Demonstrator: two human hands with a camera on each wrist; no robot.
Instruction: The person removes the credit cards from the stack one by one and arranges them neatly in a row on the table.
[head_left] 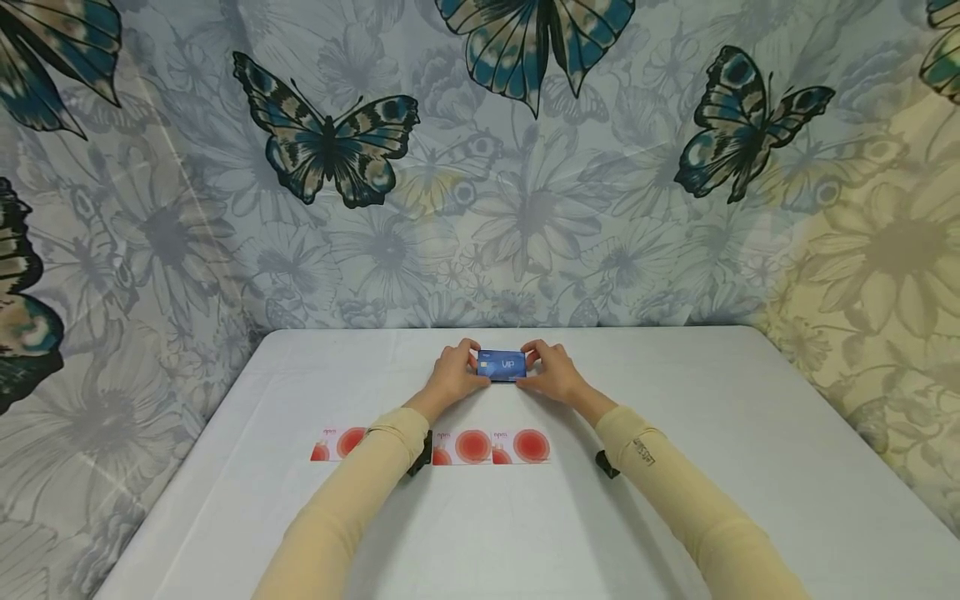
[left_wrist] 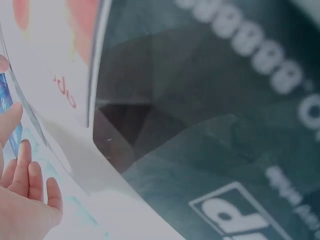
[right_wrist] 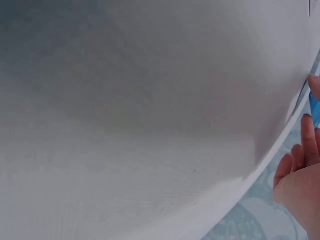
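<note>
Both hands hold a blue card [head_left: 501, 365] with "VIP" on its face, raised near the far edge of the table. My left hand [head_left: 456, 372] pinches its left end between thumb and fingers. The right hand [head_left: 555, 373] pinches the opposite end the same way. In the left wrist view, the left hand [left_wrist: 30, 200] and a sliver of the blue card [left_wrist: 7, 100] appear at the left edge. The right wrist view has the right hand [right_wrist: 302, 185] at its right edge, with a small part of the blue card [right_wrist: 315, 107] by the fingers.
A row of white cards with red round prints [head_left: 472, 447] lies on the white table [head_left: 675, 500], partly hidden by the left forearm. A blurred dark surface with white lettering [left_wrist: 200, 125] fills much of the left wrist view. A butterfly-print cloth [head_left: 525, 208] hangs behind.
</note>
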